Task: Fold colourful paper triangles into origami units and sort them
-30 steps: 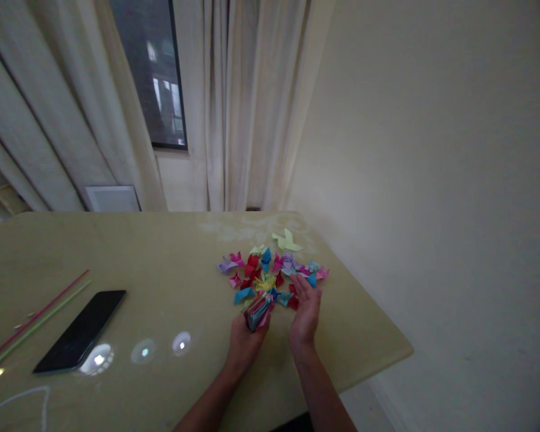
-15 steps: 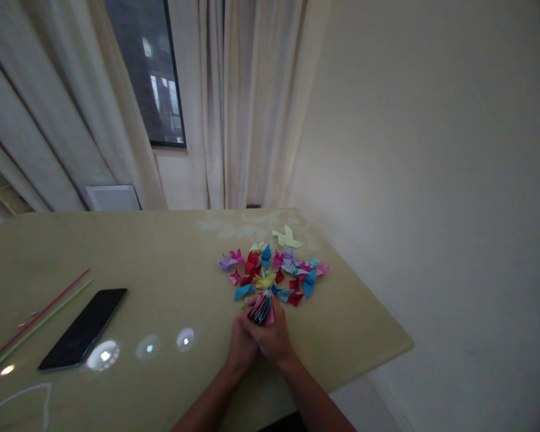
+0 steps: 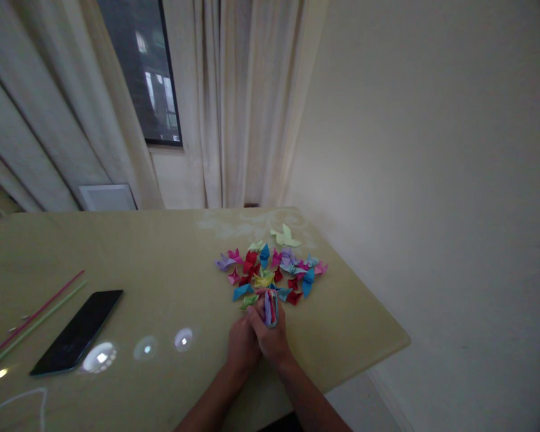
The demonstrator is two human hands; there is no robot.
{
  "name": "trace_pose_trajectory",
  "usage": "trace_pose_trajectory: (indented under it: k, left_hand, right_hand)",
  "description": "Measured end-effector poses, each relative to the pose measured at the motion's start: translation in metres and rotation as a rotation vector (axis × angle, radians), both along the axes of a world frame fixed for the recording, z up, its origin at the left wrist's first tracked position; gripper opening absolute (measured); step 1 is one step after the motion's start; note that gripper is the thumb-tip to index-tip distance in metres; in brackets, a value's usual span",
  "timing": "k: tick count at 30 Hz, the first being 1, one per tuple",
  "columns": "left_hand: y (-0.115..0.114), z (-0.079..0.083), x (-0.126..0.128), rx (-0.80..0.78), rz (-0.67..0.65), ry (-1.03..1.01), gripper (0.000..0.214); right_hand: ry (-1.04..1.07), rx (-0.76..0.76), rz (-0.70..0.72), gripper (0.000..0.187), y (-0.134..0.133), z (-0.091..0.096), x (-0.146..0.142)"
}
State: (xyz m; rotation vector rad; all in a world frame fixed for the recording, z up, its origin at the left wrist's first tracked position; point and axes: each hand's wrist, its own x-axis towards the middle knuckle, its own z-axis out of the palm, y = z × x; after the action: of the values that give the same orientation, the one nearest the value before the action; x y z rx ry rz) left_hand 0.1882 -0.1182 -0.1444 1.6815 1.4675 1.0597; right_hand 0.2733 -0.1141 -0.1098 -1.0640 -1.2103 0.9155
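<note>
Close together at the near side of the paper pile, my left hand (image 3: 243, 343) and my right hand (image 3: 273, 343) are both closed around a thick bundle of folded coloured paper (image 3: 270, 309). Its layered edges show purple, pink, red and teal. Part of my left hand's fingers is hidden behind the right. Just beyond lie several small origami pieces in blue, red, pink, purple and green, among them a yellow folded piece (image 3: 264, 279). A light green paper piece (image 3: 249, 302) lies beside my fingers, and a pale green pinwheel-shaped piece (image 3: 285, 236) is farthest back.
A black phone (image 3: 77, 332) lies on the glossy table (image 3: 171, 252) at left. Beside it are a pink stick (image 3: 40, 311) and a green stick (image 3: 40, 324). A white cord (image 3: 43, 408) is at the lower left. The wall (image 3: 409, 180) borders the table's right side.
The bundle has turned in my hands, so its layers now stand more upright and show purple and red edges. More of the light green piece shows. The view has shifted slightly.
</note>
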Motion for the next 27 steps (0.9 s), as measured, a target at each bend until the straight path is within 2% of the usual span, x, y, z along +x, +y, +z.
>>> trace_pose_trajectory:
  k: [4,7,9,12,14,17,19,22,27]
  left_hand:
    - [0.000,0.002,-0.005,-0.011,0.005,0.194,0.030]
    - [0.001,0.001,-0.006,-0.006,0.016,0.229,0.025]
    - [0.001,0.000,-0.006,0.023,0.017,0.220,0.024]
    - [0.001,0.001,-0.006,0.098,-0.016,0.094,0.029]
    - [0.001,0.003,-0.007,0.125,-0.037,-0.051,0.035]
    - [0.001,0.003,-0.008,0.064,0.002,-0.181,0.041]
    - [0.002,0.001,-0.008,0.019,0.029,-0.206,0.036]
    - [0.005,-0.003,-0.007,-0.003,0.048,-0.213,0.032]
    - [0.008,-0.002,-0.006,0.015,0.049,-0.257,0.041]
  right_hand:
    - [0.057,0.002,-0.007,0.031,-0.003,0.010,0.006]
    - [0.058,0.029,0.118,0.041,-0.004,0.014,0.011]
    - [0.056,0.030,0.187,0.040,-0.005,0.014,0.012]
    - [0.025,0.039,0.150,0.027,-0.005,0.012,0.010]
    - [0.009,0.058,0.121,0.026,-0.006,0.012,0.007]
    - [-0.013,0.076,0.179,0.032,-0.007,0.013,0.003]
    - [-0.051,0.076,0.190,0.034,-0.007,0.013,0.001]
    - [-0.126,0.069,0.100,0.033,-0.006,0.007,-0.003]
    - [-0.206,0.059,-0.134,0.032,-0.007,-0.002,-0.014]
